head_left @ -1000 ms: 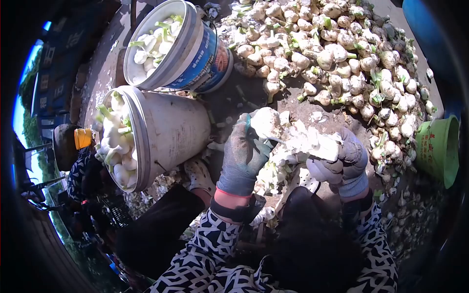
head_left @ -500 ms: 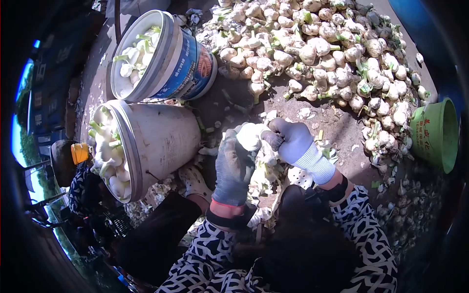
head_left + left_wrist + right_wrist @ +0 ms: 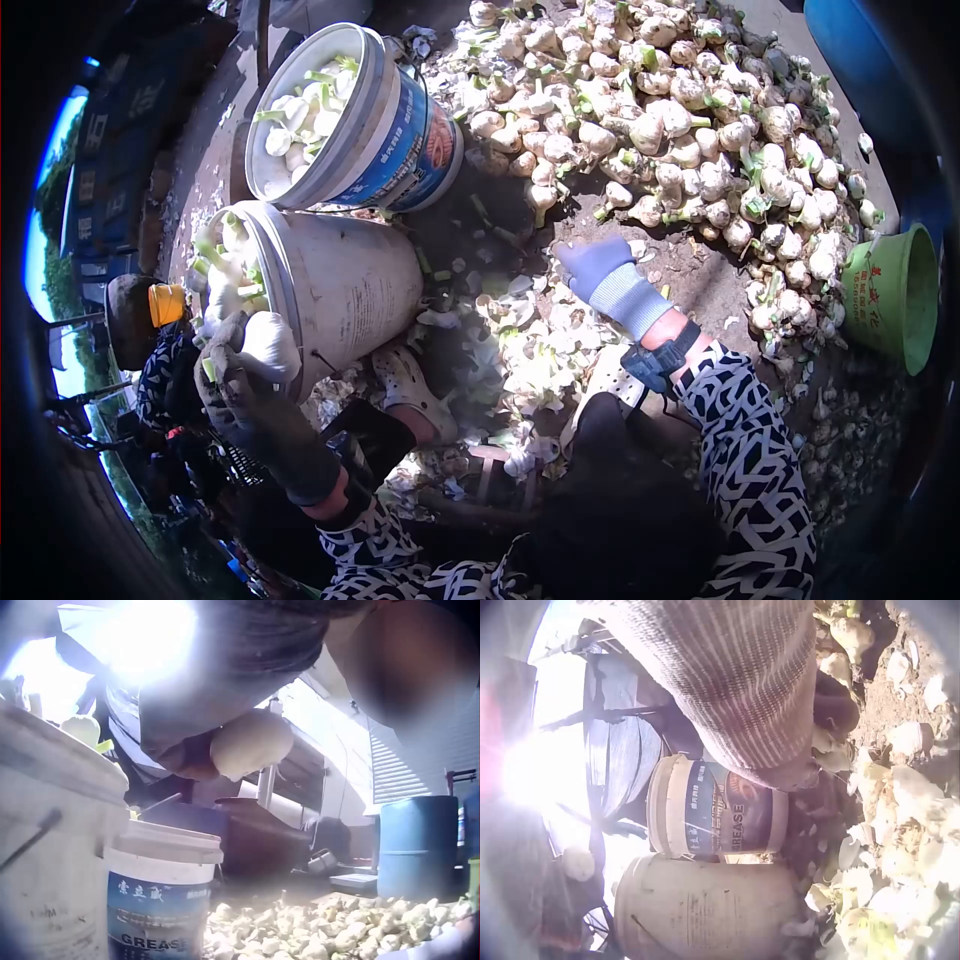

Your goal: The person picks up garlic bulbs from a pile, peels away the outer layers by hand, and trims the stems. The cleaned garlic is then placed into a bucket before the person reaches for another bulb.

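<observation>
My gloved left hand [image 3: 262, 408] holds a peeled white garlic bulb [image 3: 270, 347] beside the rim of the plain white bucket [image 3: 350, 275], which is tilted and full of white bulbs. In the left wrist view the bulb [image 3: 252, 742] shows at the fingertips of the dark glove [image 3: 232, 675]. My right hand [image 3: 600, 272], in a pale glove, is over the ground between the peel scraps [image 3: 520, 350] and the heap of unpeeled garlic [image 3: 690, 130]. Its fingers are blurred in the head view; in the right wrist view mostly the ribbed glove [image 3: 735, 682] shows.
A blue-labelled bucket [image 3: 400, 140] with white bulbs leans behind the plain one. A green bucket [image 3: 890, 295] stands at the right, a blue barrel [image 3: 865, 70] at the far right. Shoes [image 3: 412, 390] flank the peel scraps.
The left hand has moved from the middle to the plain bucket at the left, carrying the white bulb. The right hand has let go of the bulb and moved slightly, staying near the heap.
</observation>
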`<state>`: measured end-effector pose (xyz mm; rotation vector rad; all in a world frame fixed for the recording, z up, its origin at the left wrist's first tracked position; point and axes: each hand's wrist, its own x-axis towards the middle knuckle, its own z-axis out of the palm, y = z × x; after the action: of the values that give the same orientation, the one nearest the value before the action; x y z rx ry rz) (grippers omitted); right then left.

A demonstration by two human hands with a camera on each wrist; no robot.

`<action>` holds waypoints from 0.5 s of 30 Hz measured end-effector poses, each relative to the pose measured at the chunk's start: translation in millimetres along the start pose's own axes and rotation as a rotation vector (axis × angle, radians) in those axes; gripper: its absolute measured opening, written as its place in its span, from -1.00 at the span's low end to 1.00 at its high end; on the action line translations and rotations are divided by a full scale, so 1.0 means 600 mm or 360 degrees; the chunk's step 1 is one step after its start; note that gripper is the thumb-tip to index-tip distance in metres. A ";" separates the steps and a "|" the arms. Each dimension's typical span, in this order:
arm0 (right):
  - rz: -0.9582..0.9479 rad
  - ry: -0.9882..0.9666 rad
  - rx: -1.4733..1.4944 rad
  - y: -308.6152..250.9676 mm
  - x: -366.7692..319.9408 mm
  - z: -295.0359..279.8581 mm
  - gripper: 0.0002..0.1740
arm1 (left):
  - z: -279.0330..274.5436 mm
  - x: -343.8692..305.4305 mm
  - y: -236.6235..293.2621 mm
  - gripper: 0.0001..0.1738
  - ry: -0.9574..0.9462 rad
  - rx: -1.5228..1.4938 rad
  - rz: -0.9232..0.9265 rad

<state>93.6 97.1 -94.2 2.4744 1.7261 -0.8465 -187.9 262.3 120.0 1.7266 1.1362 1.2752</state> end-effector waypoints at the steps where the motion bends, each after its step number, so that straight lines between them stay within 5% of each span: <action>1: -0.0006 0.0085 -0.0113 -0.003 0.040 0.007 -0.75 | -0.055 0.028 -0.009 -0.65 -0.0037 0.0880 0.0359; 3: -0.0305 0.0689 -0.0558 -0.005 0.103 0.017 -0.74 | -0.085 0.059 -0.028 -0.59 0.0118 0.0586 0.0329; 5: -0.0345 0.0268 -0.1180 -0.005 0.154 0.021 -0.70 | -0.077 0.069 -0.056 -0.54 0.0073 0.0904 0.0462; 8: -0.0362 0.0580 -0.1241 0.033 0.197 0.068 -0.72 | -0.062 0.067 -0.062 -0.47 0.0051 0.1179 0.0891; 9: -0.0338 0.0535 -0.0817 0.029 0.184 0.055 -0.71 | -0.034 0.049 -0.044 -0.45 0.0093 0.1197 0.1128; 11: -0.0214 0.0565 0.0081 0.008 0.126 0.003 -0.73 | 0.049 -0.004 -0.018 -0.40 0.0067 0.0882 0.0999; 12: -0.0175 0.0681 0.0504 -0.001 0.110 0.007 -0.77 | 0.074 -0.025 0.011 -0.38 -0.0215 0.1114 0.1023; 13: -0.0132 0.0790 0.0935 -0.012 0.094 0.011 -0.79 | 0.108 -0.058 -0.011 -0.34 -0.0413 0.0793 0.0807; 15: 0.0185 0.0309 0.2315 -0.041 0.042 -0.014 -0.77 | 0.181 -0.106 -0.010 -0.26 -0.0984 0.0521 0.0467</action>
<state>81.8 131.2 -90.5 3.3292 0.9746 -2.5733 -93.6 202.2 62.8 2.3761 0.7651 0.6328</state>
